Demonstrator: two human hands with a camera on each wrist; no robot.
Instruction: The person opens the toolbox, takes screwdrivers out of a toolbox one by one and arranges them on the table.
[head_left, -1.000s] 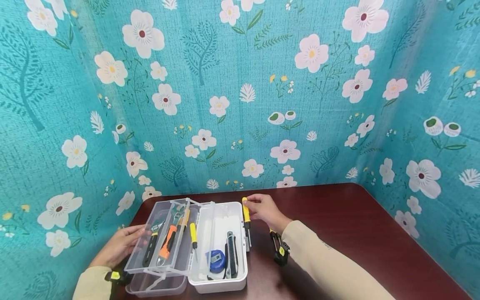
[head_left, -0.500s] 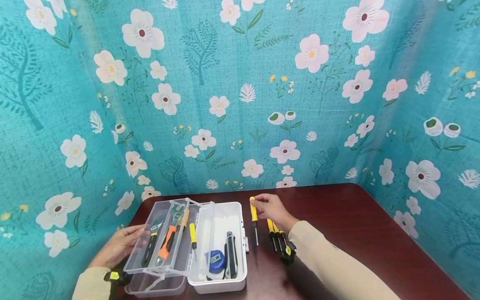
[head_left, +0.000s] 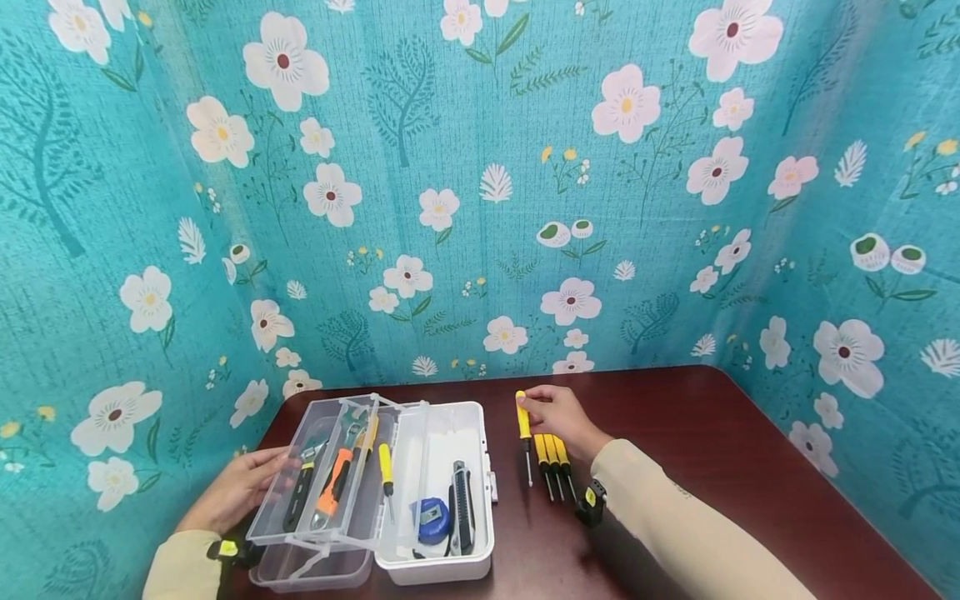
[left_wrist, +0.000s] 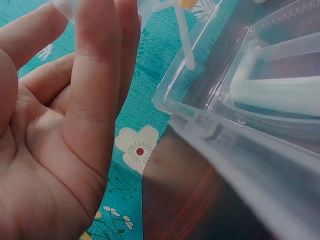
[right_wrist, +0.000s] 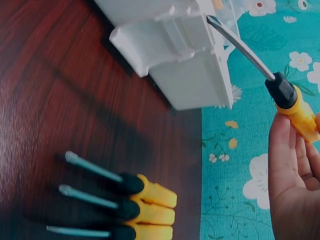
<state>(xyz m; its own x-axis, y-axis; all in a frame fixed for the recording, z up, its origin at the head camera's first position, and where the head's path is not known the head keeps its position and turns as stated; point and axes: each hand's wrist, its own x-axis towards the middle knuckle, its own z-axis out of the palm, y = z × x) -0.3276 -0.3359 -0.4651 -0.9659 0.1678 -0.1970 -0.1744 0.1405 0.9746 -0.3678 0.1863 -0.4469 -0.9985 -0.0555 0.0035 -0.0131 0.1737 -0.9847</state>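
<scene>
My right hand (head_left: 558, 414) pinches a screwdriver (head_left: 524, 425) by its yellow handle, shaft hanging down, above the table. In the right wrist view the screwdriver (right_wrist: 282, 92) shows a black collar and a flat-looking tip. Beside it, 3 similar yellow-and-black screwdrivers (head_left: 555, 462) lie side by side on the table. My left hand (head_left: 240, 490) grips the left edge of the clear plastic tray (head_left: 262, 525) of an open white toolbox (head_left: 397, 569). In the left wrist view the fingers (left_wrist: 95, 100) reach up to clear plastic, their tips partly cut off.
An adjustable wrench (head_left: 301, 492), an orange-handled tool (head_left: 333, 483) and a small yellow screwdriver (head_left: 386, 471) lie in the clear compartments. The white box holds a blue tape measure (head_left: 432, 520) and a utility knife (head_left: 462, 508). Dark red table (head_left: 660, 467); flowered cloth (head_left: 480, 208) surrounds it.
My right hand has carried the screwdriver rightward from the toolbox's right side towards the 3 on the table, which have come into fuller view. My left hand stays at the tray.
</scene>
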